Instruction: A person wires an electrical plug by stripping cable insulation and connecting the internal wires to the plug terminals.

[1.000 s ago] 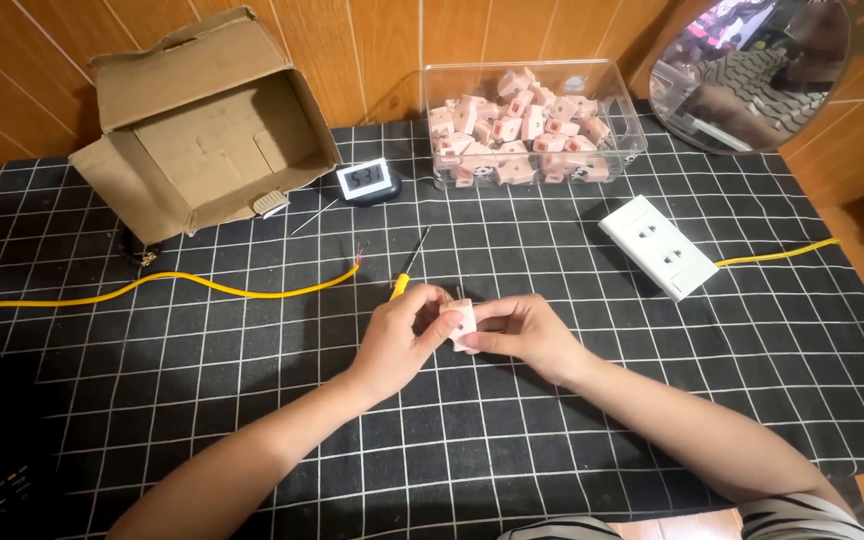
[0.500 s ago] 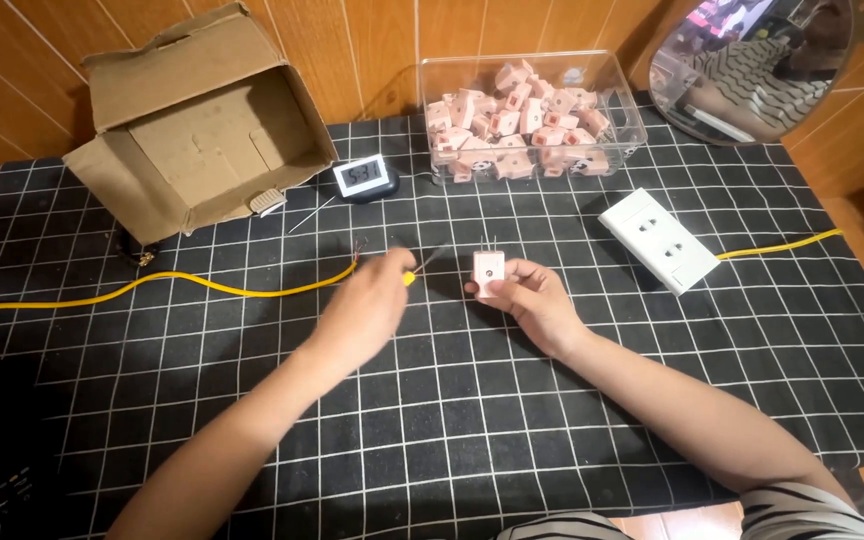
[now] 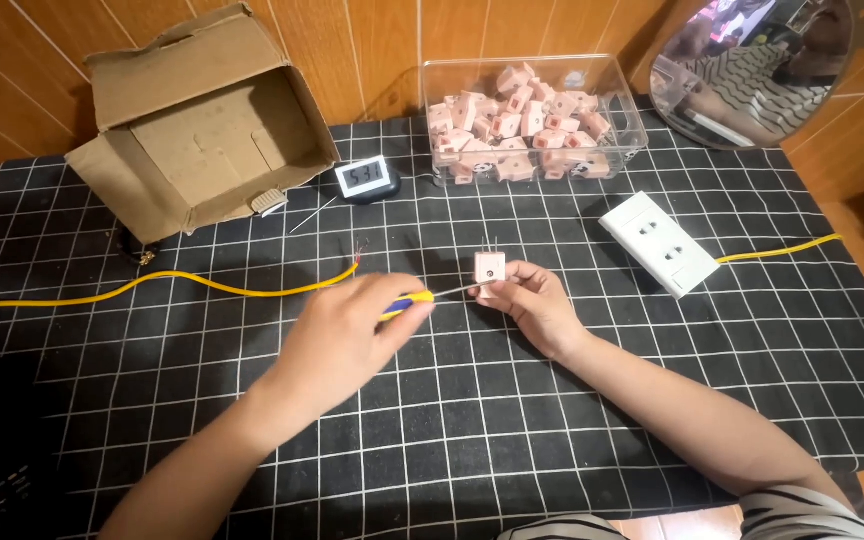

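1. Wood-panelled wall at the back, and below it a table [image 3: 652,420] under a black cloth with a white grid; I have only the 1 head view to go by, looking down at both hands.
2. Left hand [image 3: 337,335] is closed around the yellow-and-blue handle of a small screwdriver [image 3: 422,297]. Its thin shaft points right, and the tip sits at or just beside the small pink plug block [image 3: 489,267].
3. Right hand [image 3: 532,300] pinches that block between thumb and fingertips, lifted a little off the cloth near the table's middle. 2 thin metal prongs stand up from its top.
4. I judge the work on this block as underway, not finished: the tool meets the piece, but I cannot tell whether a screw is being turned.
5. Yellow wire [image 3: 202,282] lies across the cloth to the left, its bare copper end just above the left hand and apart from the block, so no wire is joined to it.
6. Behind, a clear plastic tub [image 3: 632,110] holds many more pink blocks.
7. Open cardboard box [image 3: 202,140] stands at far left, with a small digital clock [image 3: 365,178] just beside it.
8. White 2-outlet socket [image 3: 660,243], on a second yellow lead, lies right of the hands, untouched.
9. Round mirror [image 3: 752,70] leans in the top right corner.
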